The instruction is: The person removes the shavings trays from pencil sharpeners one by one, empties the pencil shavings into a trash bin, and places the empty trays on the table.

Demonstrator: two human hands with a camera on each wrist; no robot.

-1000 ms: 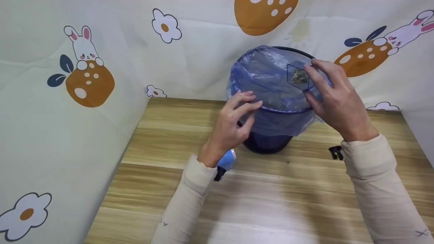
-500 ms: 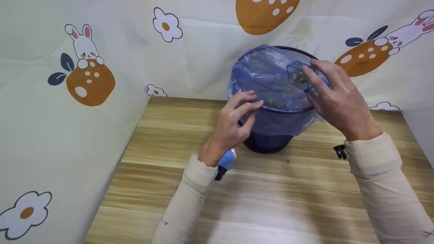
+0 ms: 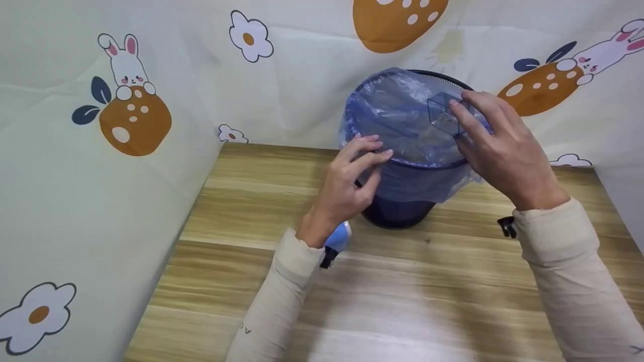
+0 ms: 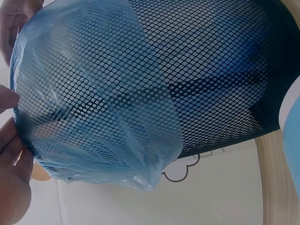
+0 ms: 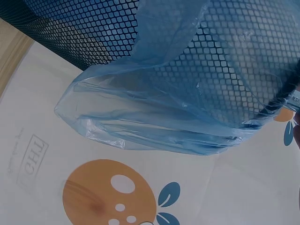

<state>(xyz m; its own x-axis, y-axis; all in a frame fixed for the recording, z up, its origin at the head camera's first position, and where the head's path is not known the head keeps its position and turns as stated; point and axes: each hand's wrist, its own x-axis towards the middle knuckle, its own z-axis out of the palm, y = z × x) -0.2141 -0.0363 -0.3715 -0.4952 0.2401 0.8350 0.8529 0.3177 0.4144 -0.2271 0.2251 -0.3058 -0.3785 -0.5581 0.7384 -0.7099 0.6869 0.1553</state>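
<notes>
A dark mesh trash can (image 3: 397, 216) stands on the table, lined with a translucent blue plastic bag (image 3: 420, 183) folded over its rim. My left hand (image 3: 352, 176) grips the near left part of the rim through the bag, its fingertips over the edge. Above the can's mouth, my right hand (image 3: 508, 148) pinches a small clear box (image 3: 435, 106), tilted. Some pale debris shows at the box's lower part, blurred against the bag. In the right wrist view only a corner of the box (image 5: 294, 99) shows at the edge.
The can stands near the back edge of the wooden table (image 3: 241, 201), close to a cloth backdrop (image 3: 302, 90) printed with rabbits and flowers. A blue and white object (image 3: 339, 236) is partly hidden behind the left wrist. A black clip (image 3: 507, 227) shows beside the right cuff.
The clear box has tipped further, and the clump of dry grey-green debris in it has gone, with a blurred trace below. My left hand stays on the rim.
</notes>
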